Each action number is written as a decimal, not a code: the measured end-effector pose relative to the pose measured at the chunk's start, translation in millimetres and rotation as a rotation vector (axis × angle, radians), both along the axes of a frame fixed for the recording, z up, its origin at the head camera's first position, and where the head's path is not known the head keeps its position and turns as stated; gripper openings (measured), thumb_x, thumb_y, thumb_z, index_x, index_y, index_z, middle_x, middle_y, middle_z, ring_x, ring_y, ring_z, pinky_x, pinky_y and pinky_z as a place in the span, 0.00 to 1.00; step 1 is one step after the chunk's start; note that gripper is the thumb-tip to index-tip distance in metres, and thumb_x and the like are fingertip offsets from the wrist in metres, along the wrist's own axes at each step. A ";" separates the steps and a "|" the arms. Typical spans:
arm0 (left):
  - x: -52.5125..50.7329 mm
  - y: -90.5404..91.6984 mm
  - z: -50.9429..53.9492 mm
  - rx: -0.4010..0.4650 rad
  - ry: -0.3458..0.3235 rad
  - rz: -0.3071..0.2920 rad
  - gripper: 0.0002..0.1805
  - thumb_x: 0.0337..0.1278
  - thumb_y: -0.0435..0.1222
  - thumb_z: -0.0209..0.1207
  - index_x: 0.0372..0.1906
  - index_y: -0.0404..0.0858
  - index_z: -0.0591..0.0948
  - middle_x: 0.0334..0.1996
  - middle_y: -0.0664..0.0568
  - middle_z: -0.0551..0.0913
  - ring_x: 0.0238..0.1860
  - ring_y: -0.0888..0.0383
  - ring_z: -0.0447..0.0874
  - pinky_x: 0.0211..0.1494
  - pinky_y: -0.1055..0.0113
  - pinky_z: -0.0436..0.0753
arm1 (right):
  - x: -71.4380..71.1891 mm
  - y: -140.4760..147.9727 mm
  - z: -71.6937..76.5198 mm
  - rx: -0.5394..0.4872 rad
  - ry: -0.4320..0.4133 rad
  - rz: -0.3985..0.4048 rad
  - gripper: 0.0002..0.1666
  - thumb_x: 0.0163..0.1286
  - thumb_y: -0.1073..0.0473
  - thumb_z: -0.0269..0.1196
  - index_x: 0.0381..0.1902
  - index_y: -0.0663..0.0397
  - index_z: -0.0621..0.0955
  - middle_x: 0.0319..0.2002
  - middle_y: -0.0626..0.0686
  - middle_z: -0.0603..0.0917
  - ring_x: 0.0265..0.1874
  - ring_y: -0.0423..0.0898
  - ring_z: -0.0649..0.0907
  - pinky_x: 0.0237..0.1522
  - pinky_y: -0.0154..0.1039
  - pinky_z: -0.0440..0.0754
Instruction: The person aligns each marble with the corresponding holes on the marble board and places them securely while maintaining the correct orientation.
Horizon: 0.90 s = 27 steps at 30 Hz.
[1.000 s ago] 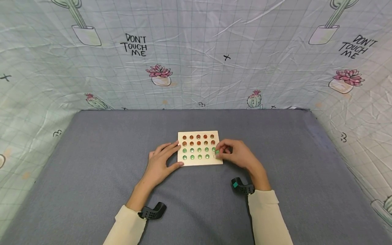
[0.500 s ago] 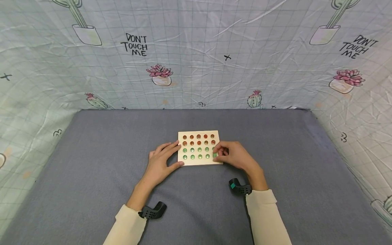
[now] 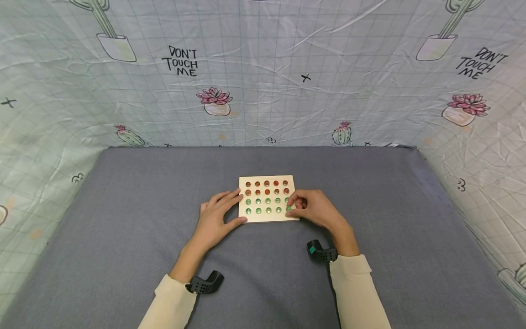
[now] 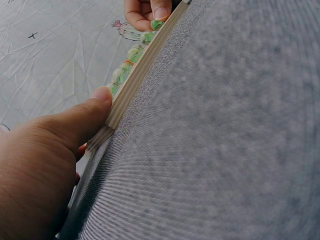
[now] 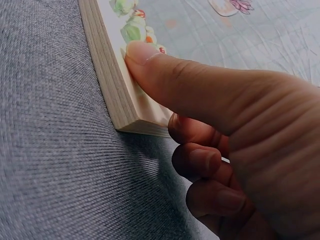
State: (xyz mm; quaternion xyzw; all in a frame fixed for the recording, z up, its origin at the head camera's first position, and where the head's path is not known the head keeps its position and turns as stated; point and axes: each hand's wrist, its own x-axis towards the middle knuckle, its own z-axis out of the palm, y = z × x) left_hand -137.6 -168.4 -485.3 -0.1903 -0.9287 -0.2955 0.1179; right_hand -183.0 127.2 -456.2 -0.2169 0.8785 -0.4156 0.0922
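A pale wooden board [image 3: 267, 218] lies on the grey cloth, with rows of glass marbles in its round holes. Orange-red marbles [image 3: 266, 183] fill the two far rows, green marbles [image 3: 268, 201] the two near ones. My left hand [image 3: 213, 224] rests against the board's left side, fingers spread along the edge and thumb [image 4: 97, 102] at the near left corner. At the near right hole, my right hand [image 3: 318, 208] pinches a green marble [image 4: 157, 24] between thumb and finger. In the right wrist view, the right thumb [image 5: 165, 75] covers that marble.
Grey cloth [image 3: 263, 274] covers the table around the board. Behind it and at both sides hangs a pale sheet [image 3: 263, 91] printed with cacti and words. A black wrist camera [image 3: 205, 282] sits on the left wrist, another black camera [image 3: 322, 251] on the right.
My right hand has moved slightly left and down, bringing the green marble from beside the board's right edge to the near right hole. The left hand stays where it was.
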 end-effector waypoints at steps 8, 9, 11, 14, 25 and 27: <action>0.7 -0.5 1.4 0.004 -0.012 0.001 0.36 0.49 0.50 0.69 0.65 0.43 0.75 0.67 0.54 0.68 0.66 0.51 0.63 0.50 0.50 0.59 | -0.5 0.2 -0.6 0.001 -0.009 0.001 0.10 0.54 0.57 0.74 0.31 0.50 0.83 0.19 0.45 0.71 0.17 0.41 0.68 0.25 0.36 0.66; 0.6 -0.6 1.1 0.003 -0.011 0.001 0.36 0.49 0.50 0.69 0.65 0.43 0.75 0.68 0.54 0.68 0.66 0.51 0.63 0.50 0.50 0.59 | -0.5 0.4 -0.5 0.005 -0.010 0.003 0.10 0.54 0.57 0.74 0.31 0.50 0.83 0.19 0.45 0.71 0.17 0.41 0.68 0.25 0.36 0.67; 0.9 -1.0 1.0 0.004 -0.007 0.000 0.36 0.48 0.50 0.69 0.64 0.43 0.75 0.67 0.54 0.69 0.66 0.50 0.63 0.50 0.50 0.59 | -0.5 0.9 0.1 0.009 -0.010 0.007 0.10 0.54 0.56 0.74 0.32 0.50 0.83 0.19 0.46 0.71 0.17 0.41 0.68 0.25 0.36 0.67; 1.5 -1.7 -0.2 0.007 0.007 -0.004 0.37 0.48 0.50 0.69 0.64 0.42 0.75 0.67 0.53 0.69 0.65 0.49 0.64 0.49 0.50 0.59 | 0.6 1.9 2.1 0.010 -0.015 0.014 0.11 0.55 0.55 0.74 0.33 0.51 0.83 0.19 0.46 0.71 0.17 0.41 0.68 0.26 0.37 0.67; 2.4 0.3 -7.7 0.015 -0.017 -0.012 0.34 0.52 0.50 0.67 0.64 0.44 0.75 0.67 0.54 0.69 0.66 0.51 0.63 0.50 0.51 0.59 | 9.5 15.9 20.2 0.013 0.145 -0.154 0.11 0.65 0.52 0.66 0.41 0.51 0.83 0.25 0.46 0.77 0.22 0.45 0.74 0.26 0.40 0.70; 4.7 1.4 -7.4 0.008 -0.026 -0.011 0.34 0.52 0.50 0.67 0.64 0.44 0.75 0.67 0.54 0.70 0.65 0.51 0.64 0.50 0.51 0.60 | 11.0 23.0 21.9 0.028 0.197 -0.212 0.11 0.67 0.52 0.65 0.42 0.52 0.83 0.27 0.47 0.78 0.24 0.45 0.75 0.26 0.41 0.71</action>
